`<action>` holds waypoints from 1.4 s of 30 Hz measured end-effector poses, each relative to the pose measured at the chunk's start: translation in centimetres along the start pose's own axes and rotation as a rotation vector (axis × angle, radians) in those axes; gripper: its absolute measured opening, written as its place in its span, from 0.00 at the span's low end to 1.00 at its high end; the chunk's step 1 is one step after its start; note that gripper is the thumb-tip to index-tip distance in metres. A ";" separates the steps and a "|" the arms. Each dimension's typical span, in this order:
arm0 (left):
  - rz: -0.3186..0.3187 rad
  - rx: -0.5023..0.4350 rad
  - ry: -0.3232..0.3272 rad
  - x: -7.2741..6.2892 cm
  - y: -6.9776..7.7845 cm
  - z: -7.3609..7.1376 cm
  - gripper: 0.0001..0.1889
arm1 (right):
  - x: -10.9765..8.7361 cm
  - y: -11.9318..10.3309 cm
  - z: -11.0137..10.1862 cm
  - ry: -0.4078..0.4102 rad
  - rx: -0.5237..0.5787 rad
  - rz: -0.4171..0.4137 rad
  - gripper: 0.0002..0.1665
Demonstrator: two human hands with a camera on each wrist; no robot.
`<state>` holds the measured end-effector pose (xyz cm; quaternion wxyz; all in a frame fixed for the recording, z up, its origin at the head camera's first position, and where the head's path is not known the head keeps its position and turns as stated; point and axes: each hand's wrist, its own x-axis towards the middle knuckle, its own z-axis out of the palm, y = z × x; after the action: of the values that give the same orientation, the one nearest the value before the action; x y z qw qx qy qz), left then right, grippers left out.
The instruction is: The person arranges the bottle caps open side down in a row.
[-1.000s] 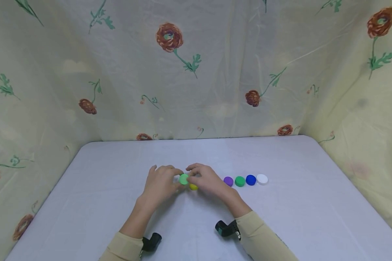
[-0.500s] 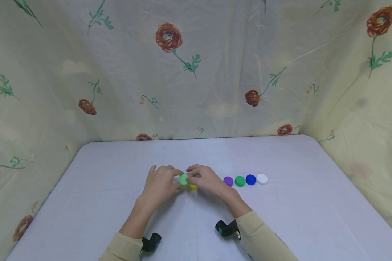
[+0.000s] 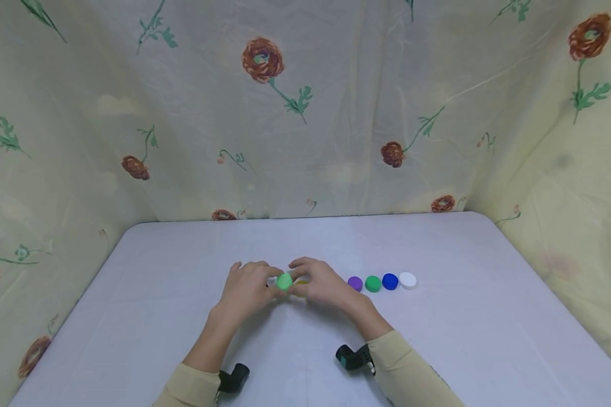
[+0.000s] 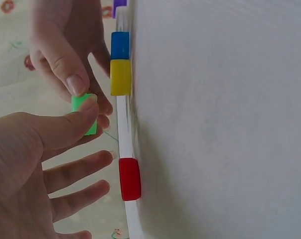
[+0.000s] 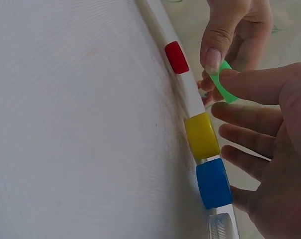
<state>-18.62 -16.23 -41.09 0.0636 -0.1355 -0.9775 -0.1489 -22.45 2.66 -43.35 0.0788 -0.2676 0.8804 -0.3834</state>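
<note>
A light green bottle cap is held up between both hands over the table. My left hand pinches it between thumb and fingers, its other fingers spread in the left wrist view. On the opposite edge, the thumb and fingers of my right hand pinch it too. Below them a red cap stands near the left hand. A yellow cap and a blue cap lie close under the right hand, beside a ribbed clear or white cap. In the head view the hands hide most of these.
Right of the right hand, a purple cap, a darker green cap, a second blue cap and a white cap continue the row. The white-covered table ends at a flowered curtain behind and at the sides.
The light green cap has shifted slightly left and turned in the fingers. My right thumb has moved down, and less of the yellow cap shows in the head view.
</note>
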 end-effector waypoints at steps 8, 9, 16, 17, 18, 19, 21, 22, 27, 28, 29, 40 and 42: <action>0.002 -0.009 -0.001 0.1 0.0 0.1 0.18 | 0.0 0.1 0.0 0.040 -0.019 -0.036 0.13; 0.001 -0.009 -0.001 0.1 0.0 0.1 0.18 | 0.0 0.1 0.0 0.042 -0.023 -0.034 0.12; -0.014 -0.019 0.020 0.3 0.2 0.1 0.16 | -0.1 0.1 -0.2 0.043 -0.042 -0.013 0.13; -0.013 -0.016 0.027 0.3 0.2 0.1 0.16 | -0.1 0.1 -0.2 0.044 -0.039 -0.013 0.14; -0.016 -0.016 0.032 0.2 0.2 0.1 0.16 | 0.0 0.1 -0.1 0.044 -0.040 -0.014 0.14; -0.019 -0.013 0.037 0.2 0.2 0.1 0.16 | 0.0 0.1 -0.1 0.044 -0.041 -0.017 0.14; -0.027 -0.006 0.049 0.2 0.2 0.1 0.17 | 0.0 0.2 -0.1 0.046 -0.044 -0.027 0.15; -0.031 -0.002 0.055 0.1 0.2 0.1 0.16 | 0.0 0.2 -0.1 0.048 -0.047 -0.032 0.15; -0.057 0.004 0.072 0.0 0.3 0.1 0.16 | 0.1 0.2 0.0 0.068 -0.058 -0.048 0.16; -0.060 0.003 0.071 0.1 0.3 0.1 0.16 | 0.1 0.2 0.0 0.071 -0.060 -0.047 0.16; -0.061 0.004 0.070 0.1 0.3 0.1 0.16 | 0.1 0.2 0.0 0.073 -0.063 -0.044 0.15; -0.069 -0.017 0.033 0.1 0.2 0.3 0.15 | 0.3 0.0 0.3 0.066 -0.095 -0.021 0.15; -0.072 -0.011 0.025 0.2 0.1 0.4 0.16 | 0.3 0.1 0.3 0.061 -0.102 -0.020 0.15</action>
<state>-18.80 -15.92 -41.44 0.0696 -0.0988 -0.9800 -0.1580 -22.66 2.30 -43.63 0.0345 -0.2683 0.8981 -0.3467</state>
